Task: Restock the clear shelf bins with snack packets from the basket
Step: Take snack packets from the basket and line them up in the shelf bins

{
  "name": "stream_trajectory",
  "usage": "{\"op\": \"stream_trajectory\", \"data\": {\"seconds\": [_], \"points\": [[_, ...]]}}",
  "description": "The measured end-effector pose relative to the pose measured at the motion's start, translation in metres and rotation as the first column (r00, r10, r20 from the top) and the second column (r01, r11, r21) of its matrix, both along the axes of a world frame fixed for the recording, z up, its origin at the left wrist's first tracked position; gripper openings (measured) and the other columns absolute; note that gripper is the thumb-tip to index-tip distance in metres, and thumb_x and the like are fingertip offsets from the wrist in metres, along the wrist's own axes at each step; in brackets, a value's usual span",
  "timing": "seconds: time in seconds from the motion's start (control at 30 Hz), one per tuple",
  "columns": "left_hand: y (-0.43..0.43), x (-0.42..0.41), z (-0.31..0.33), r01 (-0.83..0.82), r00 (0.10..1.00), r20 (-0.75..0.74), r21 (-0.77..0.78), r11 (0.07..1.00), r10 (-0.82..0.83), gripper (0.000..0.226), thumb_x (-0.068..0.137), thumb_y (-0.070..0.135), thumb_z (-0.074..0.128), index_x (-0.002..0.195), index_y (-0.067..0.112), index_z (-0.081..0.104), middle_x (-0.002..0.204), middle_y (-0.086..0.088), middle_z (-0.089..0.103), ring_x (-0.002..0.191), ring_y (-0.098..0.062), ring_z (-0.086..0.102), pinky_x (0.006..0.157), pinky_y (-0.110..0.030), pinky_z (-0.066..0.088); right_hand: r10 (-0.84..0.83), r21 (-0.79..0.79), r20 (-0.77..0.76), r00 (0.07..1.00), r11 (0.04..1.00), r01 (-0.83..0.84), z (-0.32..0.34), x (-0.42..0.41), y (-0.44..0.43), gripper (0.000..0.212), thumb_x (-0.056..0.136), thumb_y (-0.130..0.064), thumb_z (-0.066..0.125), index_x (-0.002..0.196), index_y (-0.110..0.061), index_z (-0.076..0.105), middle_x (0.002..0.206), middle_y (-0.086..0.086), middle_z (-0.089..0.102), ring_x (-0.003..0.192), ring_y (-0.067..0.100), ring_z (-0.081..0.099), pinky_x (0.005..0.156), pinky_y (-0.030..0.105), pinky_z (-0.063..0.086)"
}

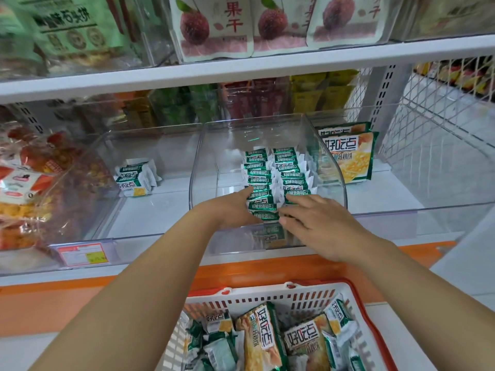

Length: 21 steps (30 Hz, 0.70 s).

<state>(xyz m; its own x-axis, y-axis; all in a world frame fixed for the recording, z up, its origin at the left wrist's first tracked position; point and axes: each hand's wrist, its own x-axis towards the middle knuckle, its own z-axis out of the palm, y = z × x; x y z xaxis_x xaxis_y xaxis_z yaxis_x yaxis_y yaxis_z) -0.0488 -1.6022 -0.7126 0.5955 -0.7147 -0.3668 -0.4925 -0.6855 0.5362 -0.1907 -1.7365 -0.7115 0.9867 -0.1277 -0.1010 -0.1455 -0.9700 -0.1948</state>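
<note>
Both hands reach into a clear shelf bin [198, 156] that stands at the middle of the lower shelf [150, 210], its front wall near the shelf's front edge. Inside it, small green-and-white snack packets [277, 171] stand on edge in two rows that run from the front of the bin toward the back, filling its right part. The left hand [234, 208] rests against the left side of the nearest packets in the left row. One of its digits lies straight along them, while its other fingers are hidden by the packets, so it cannot be told whether they grip anything. The right hand [320, 223] lies back-up on the near end of the right row, its fingers [294, 200] straight and close together, touching the packet tops. Below the shelf's front edge, a white basket [267, 297] with an orange rim holds more green-and-white packets and larger yellow-and-green cookie bags [263, 338]. A second clear bin [107, 145] toward the shelf's left end holds a few of the same small packets [136, 178]. To the right of the middle bin, two large cookie bags [351, 156] stand upright. A price label [83, 254] sits on the front edge at the left. On the shelf above stand pouches printed with a red fruit [211, 25].
</note>
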Motion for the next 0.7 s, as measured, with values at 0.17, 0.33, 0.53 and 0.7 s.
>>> {"op": "stream_trajectory", "data": {"seconds": [0.17,0.33,0.53,0.7], "points": [[-0.008,-0.002,0.004,0.1,0.995,0.007,0.051,0.994,-0.101,0.032,0.093,0.03,0.057,0.124,0.023,0.054,0.119,0.001,0.062,0.11,-0.021,0.056,0.1,-0.039,0.043,-0.039,-0.075,-0.002,0.999,0.996,0.039,-0.005,0.007,0.003,0.062,0.09,-0.067,0.011,0.127,-0.035,0.049,0.126,-0.009,0.057,0.116,0.018,0.05,0.1,0.041,0.032],[-0.012,-0.002,0.005,0.131,0.99,0.03,0.088,0.987,-0.134,0.032,0.093,0.032,0.054,0.124,0.024,0.053,0.122,0.001,0.061,0.111,-0.021,0.056,0.101,-0.039,0.042,-0.068,-0.069,0.0,0.998,0.995,0.068,-0.009,0.015,0.004,0.07,0.085,-0.073,0.005,0.101,-0.03,0.058,0.095,-0.006,0.061,0.091,0.018,0.054,0.097,0.045,0.034],[-0.011,-0.02,0.007,-0.001,0.981,0.195,-0.084,0.996,0.018,0.041,0.092,0.024,0.06,0.131,0.018,0.05,0.132,0.002,0.052,0.112,-0.016,0.053,0.094,-0.027,0.042,-0.011,0.037,0.273,0.962,0.999,0.001,-0.014,-0.006,0.005,0.06,0.092,-0.061,0.018,0.125,-0.028,0.056,0.128,-0.009,0.054,0.121,0.013,0.045,0.107,0.035,0.026],[0.025,-0.091,-0.012,0.131,0.853,0.462,-0.641,0.756,0.244,0.025,0.094,0.014,0.05,0.116,0.016,0.062,0.115,0.002,0.059,0.097,-0.01,0.057,0.084,-0.024,0.046,0.0,0.133,0.744,0.669,0.98,-0.148,-0.046,-0.05,0.016,0.026,0.088,-0.022,0.048,0.09,-0.009,0.07,0.089,-0.002,0.066,0.089,0.007,0.053,0.081,0.019,0.04]]}}
